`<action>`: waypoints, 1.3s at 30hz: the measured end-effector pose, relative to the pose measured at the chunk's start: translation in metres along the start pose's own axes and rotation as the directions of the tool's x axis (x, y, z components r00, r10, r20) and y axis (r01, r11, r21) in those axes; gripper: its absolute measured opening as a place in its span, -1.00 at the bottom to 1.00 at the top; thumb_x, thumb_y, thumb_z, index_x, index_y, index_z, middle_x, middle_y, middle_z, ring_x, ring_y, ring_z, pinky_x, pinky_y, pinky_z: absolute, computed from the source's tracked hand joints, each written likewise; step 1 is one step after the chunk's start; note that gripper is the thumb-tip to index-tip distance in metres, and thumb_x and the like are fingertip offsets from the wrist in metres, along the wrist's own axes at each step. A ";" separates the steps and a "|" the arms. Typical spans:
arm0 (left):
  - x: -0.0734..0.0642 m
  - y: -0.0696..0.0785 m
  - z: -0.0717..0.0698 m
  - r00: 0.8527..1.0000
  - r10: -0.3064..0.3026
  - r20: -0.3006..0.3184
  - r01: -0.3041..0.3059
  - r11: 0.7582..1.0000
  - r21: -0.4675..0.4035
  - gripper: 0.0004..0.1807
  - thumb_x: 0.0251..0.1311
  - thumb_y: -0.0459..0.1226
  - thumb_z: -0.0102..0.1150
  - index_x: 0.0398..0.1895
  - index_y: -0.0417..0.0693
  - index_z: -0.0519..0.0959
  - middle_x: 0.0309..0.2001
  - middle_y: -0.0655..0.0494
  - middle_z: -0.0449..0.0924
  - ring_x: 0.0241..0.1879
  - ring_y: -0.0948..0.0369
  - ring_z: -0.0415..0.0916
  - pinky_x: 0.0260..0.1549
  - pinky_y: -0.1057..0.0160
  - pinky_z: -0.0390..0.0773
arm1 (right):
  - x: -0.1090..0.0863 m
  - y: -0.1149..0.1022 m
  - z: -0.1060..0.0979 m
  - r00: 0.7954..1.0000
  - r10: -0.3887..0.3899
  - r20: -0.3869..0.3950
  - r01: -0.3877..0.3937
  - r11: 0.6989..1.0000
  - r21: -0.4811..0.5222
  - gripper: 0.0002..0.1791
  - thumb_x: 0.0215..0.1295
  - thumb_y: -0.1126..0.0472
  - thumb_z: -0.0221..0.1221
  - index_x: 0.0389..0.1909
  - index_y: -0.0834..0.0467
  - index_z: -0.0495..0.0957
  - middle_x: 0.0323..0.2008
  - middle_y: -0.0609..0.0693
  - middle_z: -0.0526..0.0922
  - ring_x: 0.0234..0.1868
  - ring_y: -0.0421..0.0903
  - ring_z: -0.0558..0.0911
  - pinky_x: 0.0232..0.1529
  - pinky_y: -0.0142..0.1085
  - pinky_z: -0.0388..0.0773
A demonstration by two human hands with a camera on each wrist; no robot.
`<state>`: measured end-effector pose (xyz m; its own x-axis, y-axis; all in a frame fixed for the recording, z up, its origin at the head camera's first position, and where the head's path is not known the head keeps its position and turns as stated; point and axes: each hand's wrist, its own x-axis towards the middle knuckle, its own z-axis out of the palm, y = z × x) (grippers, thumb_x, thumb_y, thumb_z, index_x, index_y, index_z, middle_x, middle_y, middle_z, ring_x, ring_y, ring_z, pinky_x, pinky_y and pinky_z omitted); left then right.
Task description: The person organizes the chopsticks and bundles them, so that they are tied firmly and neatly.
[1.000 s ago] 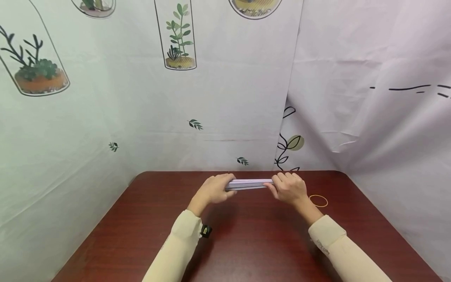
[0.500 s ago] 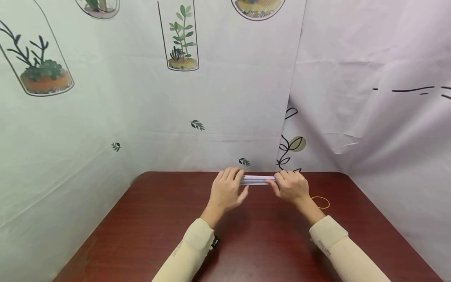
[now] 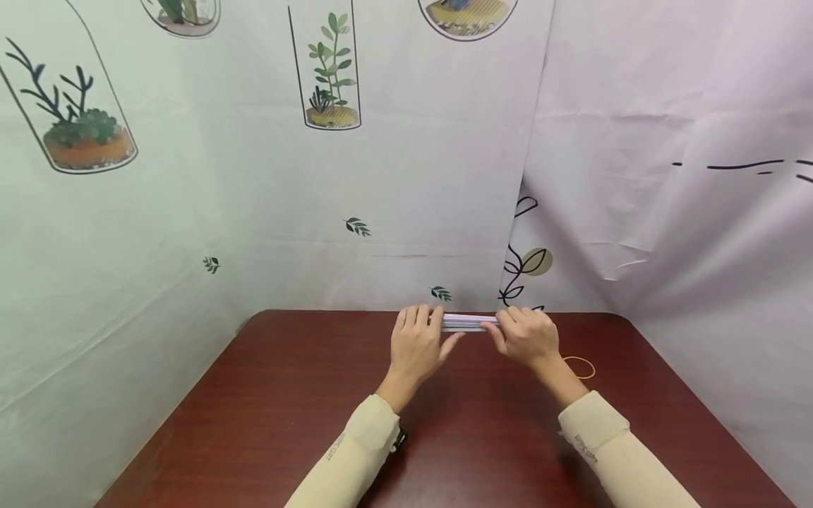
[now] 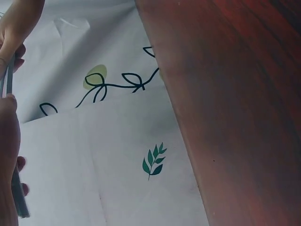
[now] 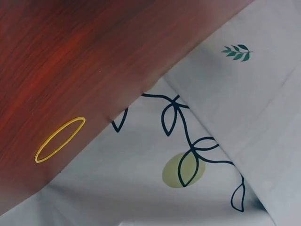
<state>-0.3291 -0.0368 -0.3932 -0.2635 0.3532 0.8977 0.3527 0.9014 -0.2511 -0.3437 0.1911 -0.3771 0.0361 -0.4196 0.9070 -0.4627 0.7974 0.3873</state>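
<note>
A stack of thin pale sheets (image 3: 468,323), lilac-white and grey at the edge, is held level near the far side of the table. My left hand (image 3: 416,346) grips its left part, fingers over the far side and thumb along the near edge. At the right end my right hand (image 3: 527,337) holds the stack, thumb on the near edge and fingers curled over. The left wrist view catches the stack's grey end (image 4: 21,202) past my left hand (image 4: 8,146). Most of the stack's faces are hidden. Neither hand shows in the right wrist view.
A yellow rubber band (image 3: 579,367) lies on the dark red wooden table (image 3: 483,437), right of my right wrist. It shows whole in the right wrist view as a rubber band (image 5: 60,140). A white printed curtain (image 3: 406,176) hangs right behind the table's far edge.
My left hand has slid right along the stack, closer to the right hand, and turned so its back faces up more. The right hand stays nearly in place. The rubber band has not moved.
</note>
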 end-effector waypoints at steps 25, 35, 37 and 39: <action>0.005 -0.003 0.003 0.995 -0.092 -0.046 0.096 0.991 0.094 -0.40 0.36 0.21 -0.26 -0.45 -0.13 0.44 -0.44 -0.03 0.42 -0.39 -0.02 0.40 -0.17 0.04 0.44 | 0.008 -0.006 0.008 0.996 -0.085 -0.005 0.084 0.991 -0.100 -0.31 0.41 -0.33 -0.10 -0.64 0.20 0.32 -0.69 0.01 0.24 -0.77 0.01 0.24 -0.76 -0.24 0.01; 0.014 -0.001 0.001 0.990 -0.066 -0.124 0.078 0.992 0.097 -0.42 0.23 0.24 -0.10 -0.45 -0.09 0.50 -0.50 0.02 0.44 -0.51 0.02 0.39 -0.40 0.07 0.42 | 0.015 -0.002 0.005 0.998 -0.045 -0.047 0.035 0.980 -0.194 -0.24 0.37 -0.38 -0.16 -0.63 0.25 0.33 -0.67 0.08 0.29 -0.72 0.10 0.24 -0.68 -0.12 0.15; 0.015 0.000 0.000 0.989 -0.065 -0.133 0.077 0.993 0.086 -0.44 0.22 0.23 -0.09 -0.48 -0.08 0.49 -0.51 0.02 0.44 -0.52 0.02 0.38 -0.43 0.07 0.41 | 0.016 -0.001 0.004 0.998 -0.038 -0.058 0.026 0.981 -0.193 -0.23 0.37 -0.38 -0.17 -0.62 0.26 0.35 -0.67 0.10 0.29 -0.71 0.10 0.25 -0.68 -0.11 0.16; 0.017 0.000 -0.001 0.988 -0.067 -0.138 0.079 0.993 0.083 -0.45 0.20 0.22 -0.06 -0.49 -0.09 0.49 -0.51 0.02 0.44 -0.52 0.02 0.38 -0.43 0.07 0.41 | 0.017 -0.001 0.004 0.997 -0.031 -0.074 0.016 0.981 -0.193 -0.23 0.37 -0.39 -0.17 -0.62 0.27 0.36 -0.66 0.11 0.30 -0.71 0.11 0.25 -0.69 -0.11 0.16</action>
<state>-0.3327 -0.0305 -0.3775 -0.1601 0.2540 0.9539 0.2552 0.9441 -0.2086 -0.3462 0.1814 -0.3633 0.1163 -0.4109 0.9043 -0.2825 0.8591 0.4267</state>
